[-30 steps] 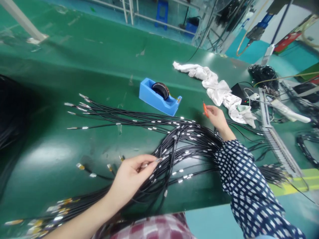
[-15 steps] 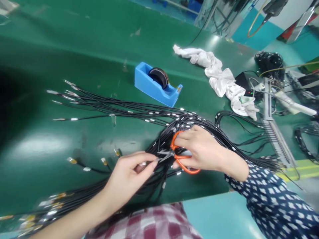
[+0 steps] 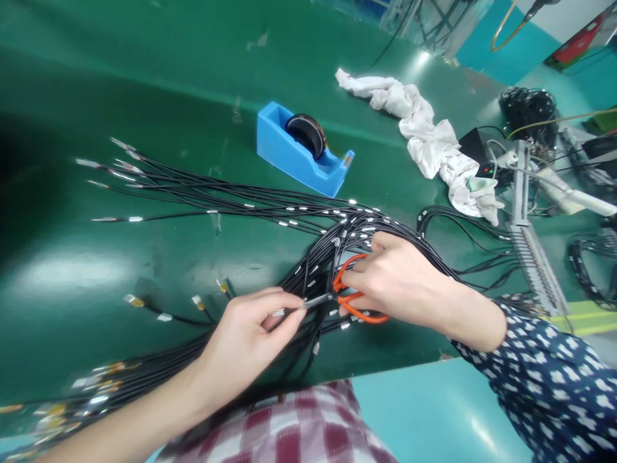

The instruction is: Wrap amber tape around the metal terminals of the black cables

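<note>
Orange-handled scissors [image 3: 359, 308] are in my right hand [image 3: 385, 273], with fingers through the loops. Their blades [image 3: 318, 300] are nearly closed, and the tips meet the fingertips of my left hand [image 3: 263, 328]. Thumb and forefinger of that hand pinch the end of a thin black cable; a white label [image 3: 278, 312] shows beside the thumb. Beneath both hands lies a bundle of black cables [image 3: 313, 257] with white labels. The exact spot where the blades meet the cable end is too small to make out.
A blue tape dispenser [image 3: 294, 154] stands behind the bundle. Crumpled white cloth [image 3: 429, 141] stretches toward the right. A grey slotted rail [image 3: 537, 263] holds cables at the right. Cable ends with yellowish connectors [image 3: 110, 386] lie at lower left on the green table [image 3: 144, 77].
The scissor blades have closed from a wider opening, and my right hand's grip has tightened. My left hand keeps its pinch. The whole view has shifted slightly.
</note>
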Demonstrator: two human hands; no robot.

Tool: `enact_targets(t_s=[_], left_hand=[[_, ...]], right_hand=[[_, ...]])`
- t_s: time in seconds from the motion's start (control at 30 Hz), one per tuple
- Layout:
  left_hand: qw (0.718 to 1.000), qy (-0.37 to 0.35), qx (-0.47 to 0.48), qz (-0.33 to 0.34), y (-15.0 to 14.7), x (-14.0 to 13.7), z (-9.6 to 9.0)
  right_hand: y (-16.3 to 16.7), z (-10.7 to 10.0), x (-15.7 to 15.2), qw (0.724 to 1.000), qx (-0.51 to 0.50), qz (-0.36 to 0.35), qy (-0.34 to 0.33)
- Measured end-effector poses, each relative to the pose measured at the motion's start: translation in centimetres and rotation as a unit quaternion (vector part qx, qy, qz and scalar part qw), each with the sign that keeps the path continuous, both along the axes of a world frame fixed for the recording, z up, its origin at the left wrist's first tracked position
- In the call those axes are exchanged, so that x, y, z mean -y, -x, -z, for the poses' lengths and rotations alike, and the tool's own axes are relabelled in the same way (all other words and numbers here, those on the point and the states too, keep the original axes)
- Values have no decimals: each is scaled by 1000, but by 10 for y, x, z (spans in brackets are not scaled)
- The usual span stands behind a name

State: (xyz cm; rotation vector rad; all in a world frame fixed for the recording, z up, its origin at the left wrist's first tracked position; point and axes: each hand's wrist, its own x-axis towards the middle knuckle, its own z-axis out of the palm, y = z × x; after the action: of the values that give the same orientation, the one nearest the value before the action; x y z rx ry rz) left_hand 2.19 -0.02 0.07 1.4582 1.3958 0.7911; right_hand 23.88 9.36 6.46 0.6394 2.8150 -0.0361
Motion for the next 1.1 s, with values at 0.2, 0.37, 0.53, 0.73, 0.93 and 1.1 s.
enact_targets(t_s=[0.2, 0.37, 0.53, 0.73, 0.93, 1.1], left_hand=[[1000, -11, -15, 6, 0, 0, 1], [1000, -8, -15, 14, 2, 2, 2], [999, -31, -2, 17, 2, 3, 5], [998, -53, 9, 17, 3, 7, 5], [999, -30, 24, 13, 5, 3, 2], [997, -59, 51, -25, 25, 0, -12]], right_hand=[[1, -1, 1, 1000, 2, -3, 7], [0, 0, 1, 1000, -8, -4, 18], [1, 1, -1, 999, 0, -6, 40], [1, 6, 0, 997, -4, 1, 83], [-8, 13, -13, 970, -88, 91, 206], [-56, 31, -68, 919, -153, 361, 43]])
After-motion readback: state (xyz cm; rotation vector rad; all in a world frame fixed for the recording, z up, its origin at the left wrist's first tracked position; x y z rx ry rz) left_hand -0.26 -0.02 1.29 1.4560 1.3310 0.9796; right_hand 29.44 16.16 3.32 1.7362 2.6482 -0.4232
